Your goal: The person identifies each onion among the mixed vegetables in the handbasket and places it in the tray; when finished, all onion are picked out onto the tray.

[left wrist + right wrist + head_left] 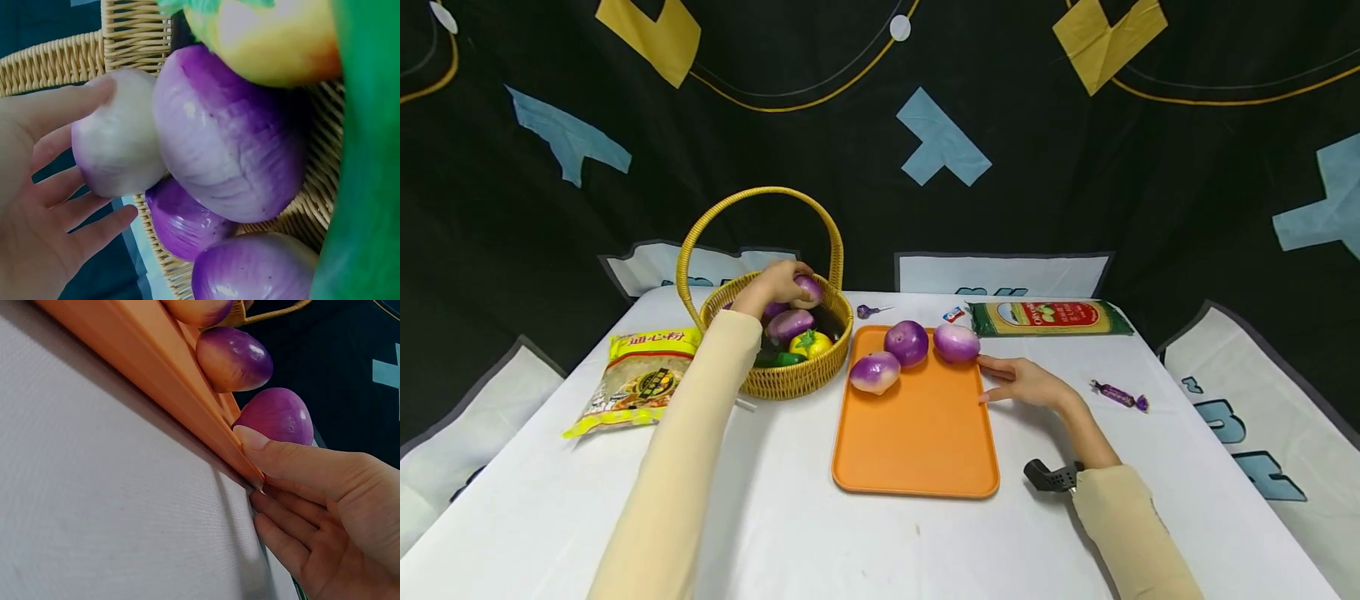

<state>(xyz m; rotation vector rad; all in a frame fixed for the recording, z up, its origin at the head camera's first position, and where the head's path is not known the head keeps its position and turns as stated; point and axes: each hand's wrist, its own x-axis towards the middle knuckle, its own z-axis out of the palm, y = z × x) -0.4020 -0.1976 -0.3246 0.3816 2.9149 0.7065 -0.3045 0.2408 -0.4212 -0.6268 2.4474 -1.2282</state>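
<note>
A wicker basket (790,379) with a tall handle holds several purple-and-white onions, a yellow tomato-like fruit (811,343) and green vegetables. My left hand (775,285) reaches over its rim and grips a pale onion (119,137), thumb on the near face and fingers behind. A larger onion (225,137) lies right beside it. On the orange tray (917,442) are three onions at the far end: a left one (875,372), a middle one (906,342) and a right one (957,342). My right hand (1022,382) touches the tray's right rim with thumb and fingertips, fingers fairly straight.
Left of the basket lies a yellow pasta bag (643,379). Behind the tray are a green-and-red packet (1052,318), a small wrapped sweet (953,314) and a purple lollipop (868,311). A purple wrapped candy (1120,395) lies at the right.
</note>
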